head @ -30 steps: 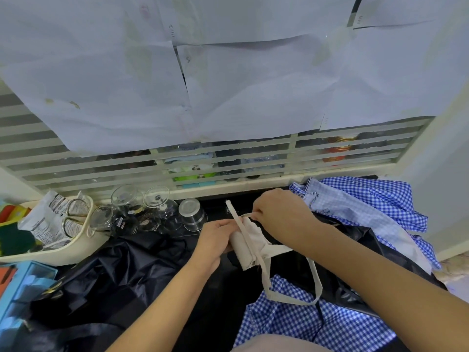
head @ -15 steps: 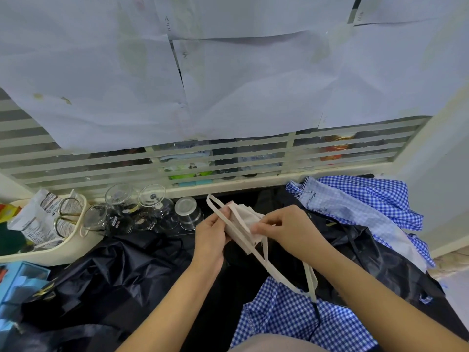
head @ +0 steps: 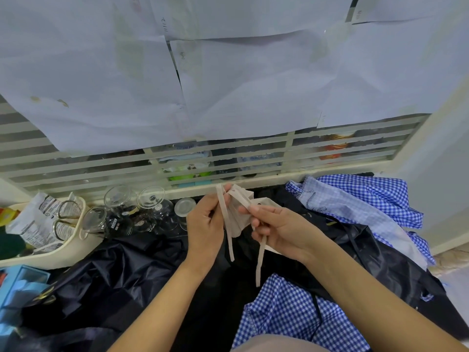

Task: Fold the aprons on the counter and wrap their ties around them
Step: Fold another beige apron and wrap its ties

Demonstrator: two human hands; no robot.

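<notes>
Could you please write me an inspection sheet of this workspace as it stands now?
Surface: counter, dark, mostly buried under cloth.
Job's things: beige apron bundled small, its two ties hanging unwrapped; black aprons and blue checked aprons lying crumpled, unfolded.
Clutter: upturned glasses; cream tray holding a printed packet; blue box.
Grippers: left hand grips the beige apron and one tie; right hand pinches the other tie.
Cables: nothing seen.
Surroundings: paper sheets over a slatted window; pale wall at right.
</notes>
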